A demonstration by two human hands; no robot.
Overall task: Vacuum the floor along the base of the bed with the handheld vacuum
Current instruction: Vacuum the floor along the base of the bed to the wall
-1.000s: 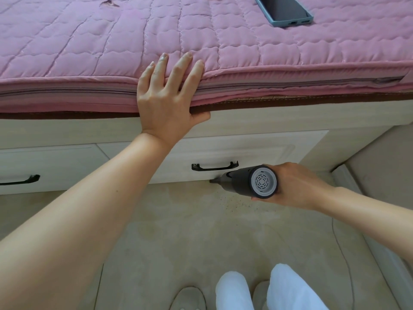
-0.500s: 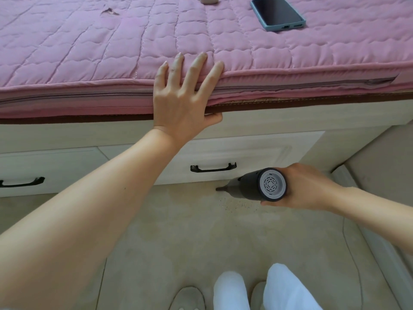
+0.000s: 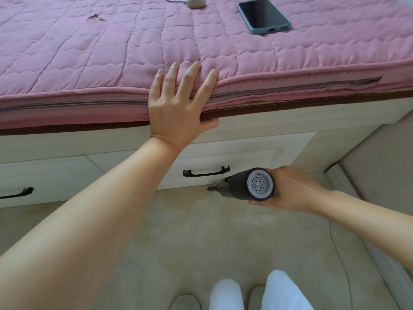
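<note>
**Vacuuming along the bed base, one hand braced on the mattress**

No brand, label or writing can be read on anything in view.

My left hand (image 3: 178, 108) lies flat at the centre of the frame, four fingers spread straight over the edge of the pink quilted mattress (image 3: 89, 59), thumb tucked under its brown trim. It grips nothing; it only presses on the bed.

My right hand (image 3: 292, 189), at centre right, is wrapped around one dark grey handheld vacuum (image 3: 245, 184). The vacuum's round, pale grey vented rear cap faces me, and its narrow nozzle points left, down at the beige floor (image 3: 201, 242) just beside the base of the bed. A scatter of tiny dark specks (image 3: 230, 206) lies on the floor just under the vacuum.

The cream bed base shows two drawers, each with one black handle: one handle (image 3: 206, 172) just left of the nozzle, the other (image 3: 16, 193) at the left edge of the frame.

On the mattress, along the top of the frame, lie one phone (image 3: 263, 15) in a blue-grey case, screen dark, and one small pale device (image 3: 195, 1) with a cable, cut off by the frame.

At the bottom centre are my two white trouser legs (image 3: 225, 296) and two pale shoes (image 3: 185, 302).
</note>
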